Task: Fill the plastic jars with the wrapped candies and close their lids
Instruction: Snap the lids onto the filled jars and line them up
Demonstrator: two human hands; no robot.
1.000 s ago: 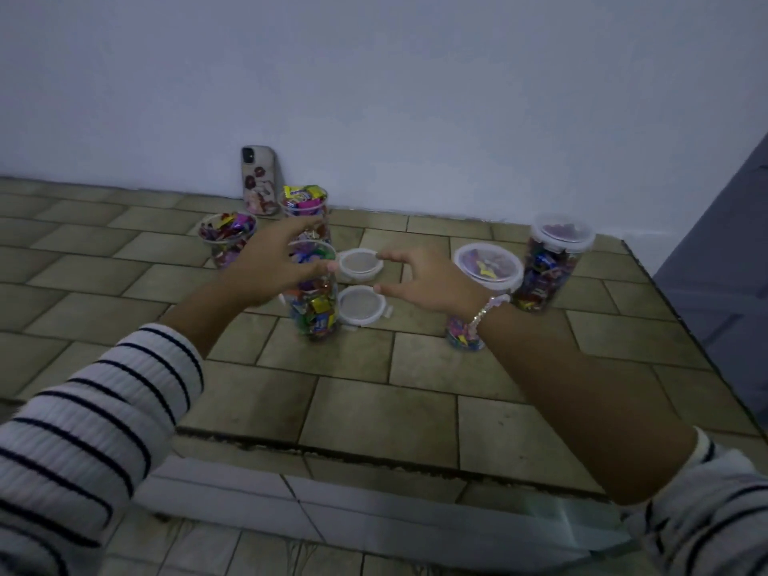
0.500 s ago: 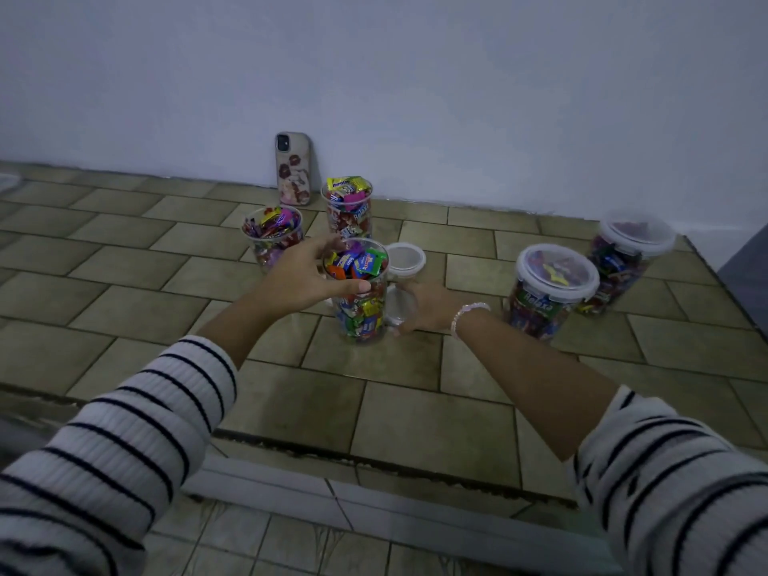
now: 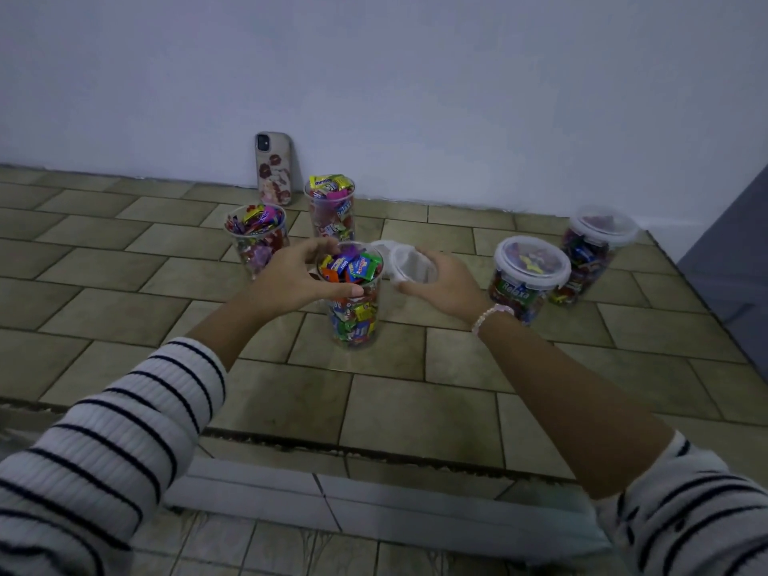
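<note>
Just beside jar (image 3: 355, 313) in left hand (image 3: 291, 280), right hand (image 3: 449, 284) holds lid (image 3: 411, 266)

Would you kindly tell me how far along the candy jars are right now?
Done: the near lidded jar and far lidded jar on the right are full and closed. In hand: the left hand grips the front jar at its rim while the right hand holds a lid tilted beside it. Left: capping that jar, then the left open jar and back open jar, both full.

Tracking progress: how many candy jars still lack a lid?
3: front jar in the left hand, left jar behind it, back jar by the phone; the right hand holds a lid.
</note>
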